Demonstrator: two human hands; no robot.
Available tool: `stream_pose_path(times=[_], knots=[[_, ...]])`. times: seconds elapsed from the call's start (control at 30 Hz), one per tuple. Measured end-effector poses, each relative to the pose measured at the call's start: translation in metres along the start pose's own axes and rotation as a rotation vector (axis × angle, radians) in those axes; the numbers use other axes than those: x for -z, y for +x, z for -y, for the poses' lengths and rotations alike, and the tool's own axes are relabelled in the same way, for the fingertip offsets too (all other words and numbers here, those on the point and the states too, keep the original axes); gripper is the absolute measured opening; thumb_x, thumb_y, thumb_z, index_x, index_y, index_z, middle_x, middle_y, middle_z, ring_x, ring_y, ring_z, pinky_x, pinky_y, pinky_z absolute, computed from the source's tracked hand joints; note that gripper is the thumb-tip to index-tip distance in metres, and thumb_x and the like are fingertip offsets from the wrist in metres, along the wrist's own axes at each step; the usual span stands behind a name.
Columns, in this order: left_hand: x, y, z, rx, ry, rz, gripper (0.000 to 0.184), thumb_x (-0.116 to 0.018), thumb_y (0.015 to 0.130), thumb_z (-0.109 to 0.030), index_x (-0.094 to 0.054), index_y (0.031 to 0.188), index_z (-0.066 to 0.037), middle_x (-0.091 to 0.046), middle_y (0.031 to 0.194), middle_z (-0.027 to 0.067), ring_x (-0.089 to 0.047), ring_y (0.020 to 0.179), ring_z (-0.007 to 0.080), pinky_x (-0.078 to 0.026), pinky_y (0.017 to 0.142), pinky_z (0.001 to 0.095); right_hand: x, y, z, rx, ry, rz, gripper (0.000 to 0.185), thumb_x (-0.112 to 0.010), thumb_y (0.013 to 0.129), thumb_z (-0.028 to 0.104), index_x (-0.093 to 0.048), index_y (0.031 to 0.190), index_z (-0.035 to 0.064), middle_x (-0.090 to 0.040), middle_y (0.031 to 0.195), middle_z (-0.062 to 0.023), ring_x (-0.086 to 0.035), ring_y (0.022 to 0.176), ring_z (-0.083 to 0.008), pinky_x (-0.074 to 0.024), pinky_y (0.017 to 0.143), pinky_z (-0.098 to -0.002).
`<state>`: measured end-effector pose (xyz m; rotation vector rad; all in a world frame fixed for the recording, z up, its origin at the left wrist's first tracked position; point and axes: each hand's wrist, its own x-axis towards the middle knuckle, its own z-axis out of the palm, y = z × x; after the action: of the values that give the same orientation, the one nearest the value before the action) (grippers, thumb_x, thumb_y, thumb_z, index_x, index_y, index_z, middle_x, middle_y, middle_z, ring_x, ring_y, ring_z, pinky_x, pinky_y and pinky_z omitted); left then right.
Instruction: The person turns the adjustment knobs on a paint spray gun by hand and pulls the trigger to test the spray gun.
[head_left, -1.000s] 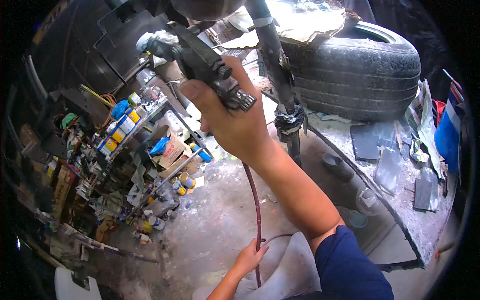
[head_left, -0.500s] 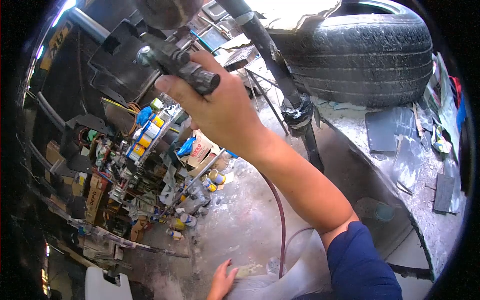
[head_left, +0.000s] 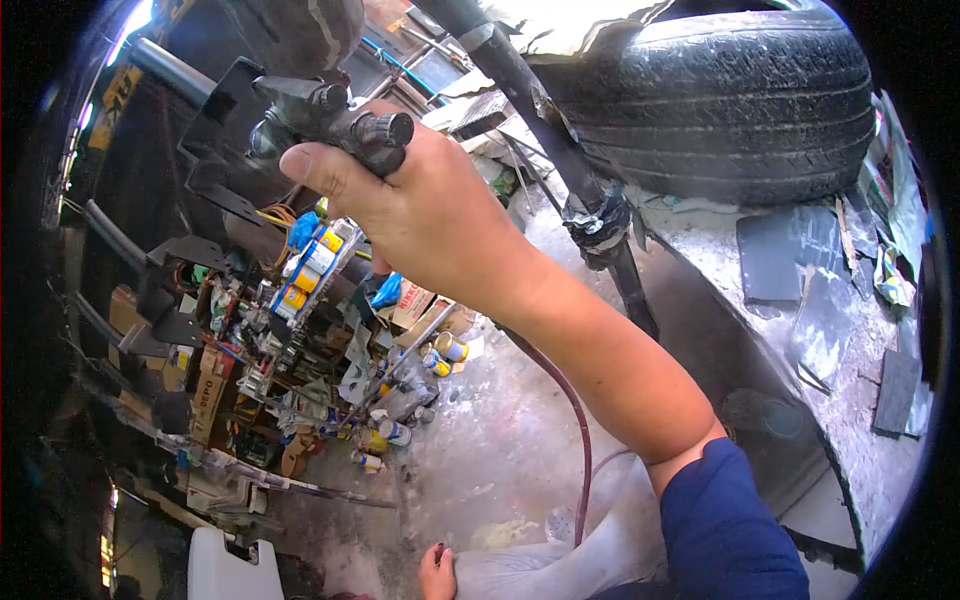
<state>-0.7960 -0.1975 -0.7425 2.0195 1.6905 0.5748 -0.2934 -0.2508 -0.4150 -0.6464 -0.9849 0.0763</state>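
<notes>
My right hand point(head_left: 420, 190) is wrapped around the handle of a dark spray gun point(head_left: 325, 120), held high at the upper middle. The gun's nozzle end faces left, close to a black bracket-like part point(head_left: 215, 140) on a grey tube point(head_left: 172, 72). A dark rounded part hangs just above the gun. From below my forearm a reddish hose point(head_left: 578, 420) runs down to the floor. Low in the view, my left hand point(head_left: 437, 574) is beside my grey trouser leg, fingers curled in, with nothing visible in them.
A tire point(head_left: 720, 110) lies on the dusty bench point(head_left: 690, 235) at right, behind a taped dark pole point(head_left: 598, 225). Paint cans point(head_left: 452, 347), boxes and clutter crowd the left side. A white plastic piece point(head_left: 235, 565) is at bottom left. More black parts hang at far left.
My right hand and the spray gun have shifted slightly left and turned a little. My left hand has dropped lower, its fingers going from spread to curled. The view has shifted slightly.
</notes>
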Motion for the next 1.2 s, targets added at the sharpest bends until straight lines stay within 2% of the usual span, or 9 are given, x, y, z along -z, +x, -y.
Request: stream_pose_path(times=[0.27,0.33,0.43,0.7,0.9,0.97,1.13,1.2], knots=[[-0.005,0.005,0.014,0.014,-0.02,-0.002,0.039,-0.065,0.098,-0.026,-0.066,0.125,0.002,-0.073,0.115,0.016,-0.068,0.106,0.0236,-0.052,0.095,0.0348,0.006,-0.011,0.026,0.005,0.112,0.051,0.055,-0.075,0.092,0.051,-0.065,0.109,-0.0008,-0.071,0.077,-0.0203,-0.072,0.075,-0.0326,-0.0542,0.072,-0.0406],[-0.003,-0.001,-0.009,0.01,-0.021,0.003,0.04,-0.065,0.098,-0.026,-0.066,0.126,0.002,-0.072,0.116,0.0164,-0.068,0.108,0.0237,-0.051,0.096,0.0347,0.005,-0.014,0.028,-0.006,0.113,0.067,0.054,-0.075,0.092,0.049,-0.065,0.107,-0.0009,-0.071,0.076,-0.0201,-0.072,0.074,-0.0324,-0.0539,0.07,-0.0408],[-0.003,-0.006,-0.027,0.053,-0.044,0.021,0.041,-0.064,0.099,-0.025,-0.065,0.128,0.004,-0.072,0.118,0.0176,-0.067,0.11,0.0243,-0.051,0.098,0.0345,-0.001,-0.017,0.019,0.028,0.109,0.057,0.051,-0.076,0.092,0.047,-0.064,0.104,-0.0011,-0.07,0.074,-0.0189,-0.071,0.07,-0.0313,-0.0536,0.068,-0.04],[-0.003,-0.002,-0.014,0.032,-0.103,0.037,0.041,-0.064,0.099,-0.024,-0.064,0.128,0.005,-0.071,0.121,0.0192,-0.067,0.112,0.0254,-0.05,0.099,0.0349,-0.007,-0.016,-0.01,-0.03,0.062,0.006,0.05,-0.075,0.094,0.045,-0.062,0.108,-0.0016,-0.071,0.072,-0.0168,-0.07,0.065,-0.0269,-0.0529,0.064,-0.0383],[-0.005,0.002,-0.007,0.035,-0.068,0.008,0.04,-0.064,0.099,-0.023,-0.064,0.127,0.005,-0.072,0.12,0.0182,-0.067,0.11,0.0248,-0.051,0.098,0.0349,-0.006,-0.014,-0.006,-0.035,0.01,0.013,0.05,-0.073,0.095,0.046,-0.064,0.108,-0.0004,-0.071,0.072,-0.0166,-0.069,0.064,-0.0282,-0.0531,0.064,-0.0394],[-0.006,0.002,-0.005,0.04,-0.074,0.012,0.04,-0.064,0.099,-0.023,-0.064,0.127,0.005,-0.072,0.12,0.0181,-0.068,0.11,0.0248,-0.051,0.097,0.0348,-0.004,-0.015,-0.005,0.003,0.044,0.006,0.047,-0.073,0.095,0.046,-0.065,0.105,0.0004,-0.069,0.07,-0.0145,-0.068,0.062,-0.0267,-0.0528,0.063,-0.0385],[-0.005,0.003,-0.01,0.053,-0.107,0.023,0.04,-0.065,0.098,-0.022,-0.064,0.127,0.005,-0.072,0.12,0.0181,-0.067,0.11,0.0247,-0.051,0.098,0.0348,0.011,-0.025,0.029,-0.139,0.171,0.115,0.043,-0.074,0.095,0.044,-0.065,0.098,0.0012,-0.065,0.065,-0.01,-0.066,0.057,-0.0211,-0.0516,0.059,-0.0363],[-0.004,0.002,-0.016,0.055,-0.085,0.023,0.04,-0.065,0.098,-0.023,-0.064,0.127,0.005,-0.072,0.12,0.018,-0.067,0.111,0.0246,-0.051,0.098,0.0349,0.011,-0.026,0.032,-0.126,0.166,0.114,0.043,-0.074,0.095,0.043,-0.065,0.097,0.0012,-0.064,0.064,-0.0095,-0.065,0.056,-0.0192,-0.0511,0.058,-0.0358]])
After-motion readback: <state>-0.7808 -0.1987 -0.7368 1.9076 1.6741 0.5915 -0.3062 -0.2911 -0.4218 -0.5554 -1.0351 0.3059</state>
